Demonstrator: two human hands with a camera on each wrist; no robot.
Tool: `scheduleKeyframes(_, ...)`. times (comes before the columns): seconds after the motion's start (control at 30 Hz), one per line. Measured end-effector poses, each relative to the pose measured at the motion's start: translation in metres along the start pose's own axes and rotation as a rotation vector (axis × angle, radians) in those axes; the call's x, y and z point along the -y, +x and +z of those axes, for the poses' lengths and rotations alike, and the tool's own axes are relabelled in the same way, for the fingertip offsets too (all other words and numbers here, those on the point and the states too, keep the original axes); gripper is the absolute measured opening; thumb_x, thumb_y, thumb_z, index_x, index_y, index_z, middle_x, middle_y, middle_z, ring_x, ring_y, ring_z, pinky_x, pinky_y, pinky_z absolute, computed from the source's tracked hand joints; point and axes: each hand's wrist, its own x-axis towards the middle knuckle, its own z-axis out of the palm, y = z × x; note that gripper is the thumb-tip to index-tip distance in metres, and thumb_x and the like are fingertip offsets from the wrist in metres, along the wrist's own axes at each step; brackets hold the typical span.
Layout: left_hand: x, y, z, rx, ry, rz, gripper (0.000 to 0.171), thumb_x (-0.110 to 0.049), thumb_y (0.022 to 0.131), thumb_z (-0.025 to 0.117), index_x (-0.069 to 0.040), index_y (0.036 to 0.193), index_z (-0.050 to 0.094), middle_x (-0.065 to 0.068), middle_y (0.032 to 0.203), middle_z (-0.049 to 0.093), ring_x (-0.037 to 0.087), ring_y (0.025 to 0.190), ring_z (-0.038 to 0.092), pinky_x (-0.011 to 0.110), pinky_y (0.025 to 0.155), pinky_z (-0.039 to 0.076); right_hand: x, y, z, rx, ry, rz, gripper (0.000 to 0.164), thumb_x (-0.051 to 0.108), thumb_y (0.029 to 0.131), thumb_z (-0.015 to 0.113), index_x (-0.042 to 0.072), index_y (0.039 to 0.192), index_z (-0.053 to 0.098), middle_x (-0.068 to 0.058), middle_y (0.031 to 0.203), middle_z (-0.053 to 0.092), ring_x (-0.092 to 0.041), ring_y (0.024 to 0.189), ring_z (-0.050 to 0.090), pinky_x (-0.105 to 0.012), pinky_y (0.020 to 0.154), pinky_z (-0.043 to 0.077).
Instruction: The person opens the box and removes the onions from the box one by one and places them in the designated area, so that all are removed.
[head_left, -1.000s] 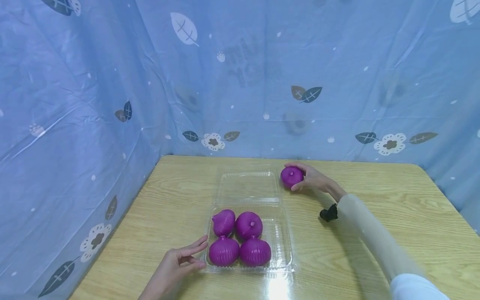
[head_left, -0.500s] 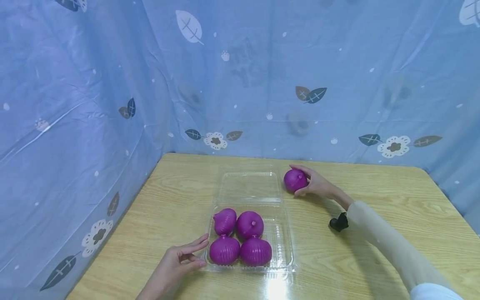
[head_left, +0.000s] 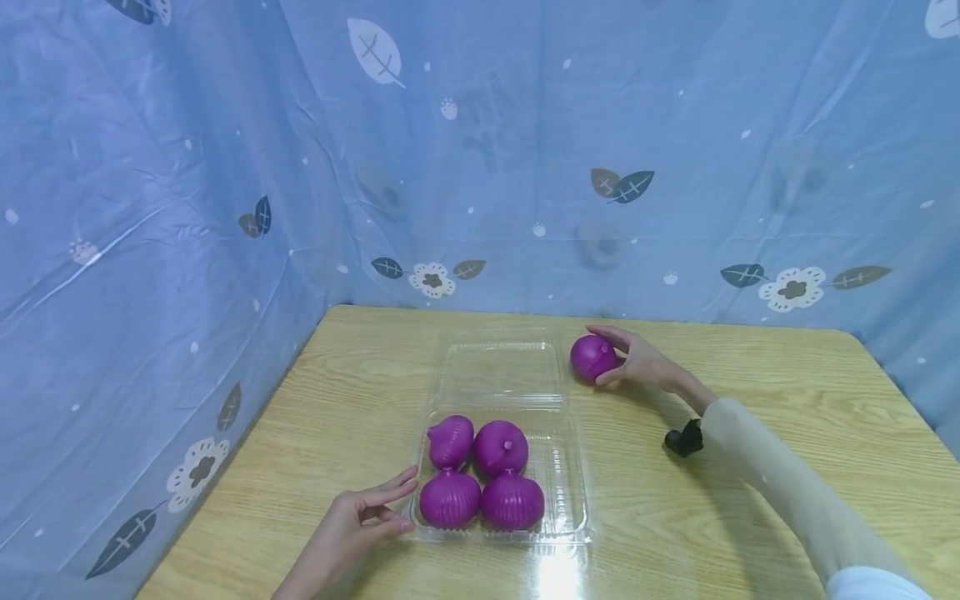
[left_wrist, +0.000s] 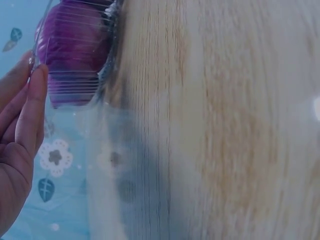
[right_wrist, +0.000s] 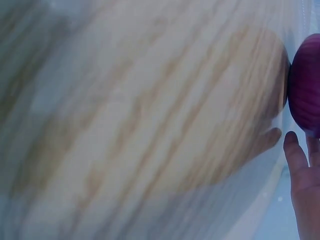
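Glossy ribbed onions, clear ridged plastic box

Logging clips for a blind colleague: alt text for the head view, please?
The right hand holds a purple onion beside an open clear plastic clamshell on a wooden table; the left hand grips the clamshell's near left corner. Four more purple onions sit inside.

Wrist views apparently near the table

Blue leaf-print curtain — wooden table
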Motion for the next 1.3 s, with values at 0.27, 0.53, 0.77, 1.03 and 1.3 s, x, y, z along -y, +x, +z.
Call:
scheduleKeyframes(0.27,-0.001,-0.001,0.0,0.008,0.01,0.024,0.048,-0.013,0.084,0.072,0.011,0.122,0.056,0.026,0.137,0.043,0.019,0.071,0.067,0.026,0.074,0.058,0.0,-0.006,-0.007,-0.013,0.015,-0.006,0.089,0.002,0.072,0.081,-0.004,0.145,0.031,-0.026,0.151,0.028,-0.044,0.139,0.021,-0.055,0.112,0.022)
scheduleKeyframes(0.53,-0.001,-0.003,0.0,0.003,0.017,0.007,0.048,-0.014,0.084,0.072,0.01,0.123,0.056,0.026,0.137,0.042,0.018,0.071,0.067,0.026,0.073,0.058,0.002,-0.014,-0.014,-0.008,0.066,-0.002,0.09,-0.004,0.073,0.08,-0.005,0.146,0.027,-0.025,0.153,0.025,-0.042,0.141,0.018,-0.053,0.111,0.024)
scheduleKeyframes(0.77,-0.001,-0.003,0.001,-0.003,0.032,0.027,0.047,-0.013,0.084,0.072,0.009,0.123,0.057,0.025,0.137,0.043,0.019,0.07,0.066,0.023,0.076,0.057,0.004,-0.027,-0.031,-0.043,0.06,0.021,0.083,0.003,0.08,0.076,-0.004,0.147,0.028,-0.024,0.153,0.025,-0.04,0.141,0.02,-0.049,0.111,0.027)
scheduleKeyframes(1.03,0.001,-0.002,0.002,0.012,0.024,0.076,0.046,-0.009,0.084,0.071,0.013,0.121,0.055,0.03,0.135,0.042,0.021,0.069,0.067,0.026,0.07,0.058,0.014,-0.056,-0.055,-0.097,0.079,0.031,0.062,0.009,0.09,0.068,-0.003,0.143,0.038,-0.015,0.146,0.043,-0.021,0.133,0.042,-0.024,0.103,0.041)
scheduleKeyframes(1.3,0.001,-0.002,0.001,0.019,0.029,0.06,0.046,-0.009,0.085,0.07,0.012,0.122,0.055,0.029,0.137,0.042,0.02,0.069,0.067,0.026,0.071,0.058,0.029,-0.07,-0.04,-0.039,0.069,-0.019,0.052,0.005,0.087,0.069,-0.009,0.133,0.048,-0.017,0.134,0.056,-0.012,0.119,0.055,-0.024,0.096,0.047)
